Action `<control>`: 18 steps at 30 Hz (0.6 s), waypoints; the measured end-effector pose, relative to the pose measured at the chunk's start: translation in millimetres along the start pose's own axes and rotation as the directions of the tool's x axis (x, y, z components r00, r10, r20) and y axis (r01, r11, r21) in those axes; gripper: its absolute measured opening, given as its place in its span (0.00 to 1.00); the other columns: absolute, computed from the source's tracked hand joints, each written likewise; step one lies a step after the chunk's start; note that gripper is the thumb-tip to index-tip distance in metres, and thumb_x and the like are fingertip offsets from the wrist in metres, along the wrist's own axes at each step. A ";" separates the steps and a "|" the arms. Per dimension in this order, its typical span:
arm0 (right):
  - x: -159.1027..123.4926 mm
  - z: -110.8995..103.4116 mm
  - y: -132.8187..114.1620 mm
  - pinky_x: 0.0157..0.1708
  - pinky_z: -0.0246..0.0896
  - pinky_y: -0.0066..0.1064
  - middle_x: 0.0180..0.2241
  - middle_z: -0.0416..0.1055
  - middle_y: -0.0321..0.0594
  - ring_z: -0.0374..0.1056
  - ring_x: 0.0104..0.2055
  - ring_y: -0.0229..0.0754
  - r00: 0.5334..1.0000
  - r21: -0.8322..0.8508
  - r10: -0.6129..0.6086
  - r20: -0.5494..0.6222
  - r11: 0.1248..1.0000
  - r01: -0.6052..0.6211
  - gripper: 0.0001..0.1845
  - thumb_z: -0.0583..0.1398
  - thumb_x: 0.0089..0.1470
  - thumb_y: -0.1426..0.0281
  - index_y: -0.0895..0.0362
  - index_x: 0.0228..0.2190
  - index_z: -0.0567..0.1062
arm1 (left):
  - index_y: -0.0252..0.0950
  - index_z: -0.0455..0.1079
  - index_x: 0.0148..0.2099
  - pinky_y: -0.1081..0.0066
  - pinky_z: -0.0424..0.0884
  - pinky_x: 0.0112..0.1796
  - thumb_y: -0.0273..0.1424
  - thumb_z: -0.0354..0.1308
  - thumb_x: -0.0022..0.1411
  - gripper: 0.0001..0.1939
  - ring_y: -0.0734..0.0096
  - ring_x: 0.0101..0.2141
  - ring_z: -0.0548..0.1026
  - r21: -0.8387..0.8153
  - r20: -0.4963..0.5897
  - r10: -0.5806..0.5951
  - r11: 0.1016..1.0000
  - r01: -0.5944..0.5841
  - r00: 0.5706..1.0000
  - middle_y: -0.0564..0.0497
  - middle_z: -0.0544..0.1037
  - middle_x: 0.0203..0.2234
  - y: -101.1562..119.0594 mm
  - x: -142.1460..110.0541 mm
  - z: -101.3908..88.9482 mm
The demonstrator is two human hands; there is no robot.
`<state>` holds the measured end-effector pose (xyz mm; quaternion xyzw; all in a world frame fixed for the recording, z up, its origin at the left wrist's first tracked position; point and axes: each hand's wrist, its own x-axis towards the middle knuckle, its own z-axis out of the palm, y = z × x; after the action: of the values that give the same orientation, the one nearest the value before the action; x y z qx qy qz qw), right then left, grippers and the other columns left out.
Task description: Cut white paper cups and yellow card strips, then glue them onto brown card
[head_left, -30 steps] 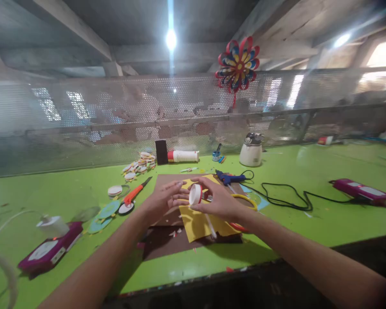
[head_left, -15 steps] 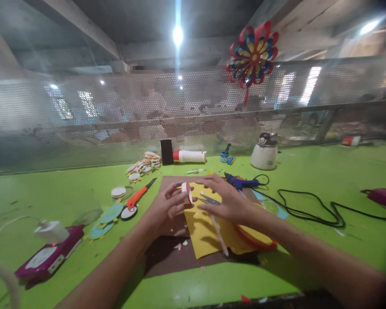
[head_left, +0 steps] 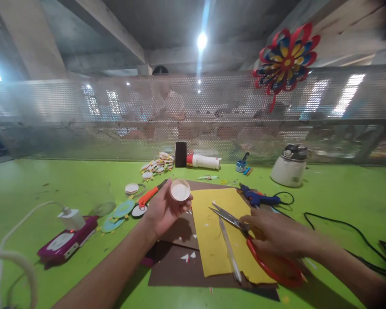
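Note:
My left hand point(head_left: 169, 206) holds a small round white paper cup piece point(head_left: 180, 190), its shallow open side turned toward me. My right hand point(head_left: 270, 227) has its fingers and thumb around the pivot of red-handled scissors point(head_left: 228, 216); the blades point away to the left. Under the scissors lies a yellow paper sheet point(head_left: 209, 253), on top of brown sheets point(head_left: 176, 274). A white pen-like stick point(head_left: 230, 251) rests on the yellow sheet, beside the scissors. Small white and red paper scraps point(head_left: 188, 257) are scattered on the brown paper.
On the green table point(head_left: 109, 274) are an orange utility knife point(head_left: 148, 196), light-blue paper discs point(head_left: 122, 209), a blue glue gun point(head_left: 257, 197) with a black cord, and a purple power strip point(head_left: 67, 242) with a white charger. Farther back stand a pale kettle point(head_left: 288, 169) and a blue jar point(head_left: 241, 166).
My left hand has turned the round piece from edge-on to face me. My right hand has moved away from it, rightward and down onto the scissors. The view has shifted left.

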<state>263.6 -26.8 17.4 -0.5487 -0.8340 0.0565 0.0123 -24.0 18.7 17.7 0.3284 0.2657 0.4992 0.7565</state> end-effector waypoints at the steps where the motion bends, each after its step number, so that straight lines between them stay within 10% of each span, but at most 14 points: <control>1: -0.4 1.5 -2.1 0.32 0.57 0.40 0.35 0.72 0.46 0.68 0.38 0.56 1.000 -0.019 0.011 0.006 1.000 -0.011 0.22 0.56 0.46 0.72 0.50 0.44 0.76 | 0.34 0.71 0.36 0.76 0.68 0.22 0.46 0.54 0.61 0.18 0.72 0.23 0.73 -0.003 -0.023 0.014 1.000 -0.014 1.000 0.44 0.77 0.25 -0.2 0.3 0.3; 18: -6.3 15.7 25.3 0.43 0.62 0.46 0.49 0.72 0.51 0.70 0.46 0.58 0.983 -0.035 0.156 0.098 0.988 -0.153 0.28 0.56 0.52 0.64 0.48 0.56 0.69 | 0.35 0.72 0.41 0.73 0.71 0.34 0.27 0.62 0.54 0.10 0.73 0.31 0.75 0.100 -0.251 0.449 0.893 -0.439 0.857 0.50 0.76 0.29 18.8 9.3 -21.0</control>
<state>288.0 -23.9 -0.7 -0.6084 -0.7892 0.0733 -0.0417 -46.9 37.6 17.8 0.3250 0.2924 0.6944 0.5716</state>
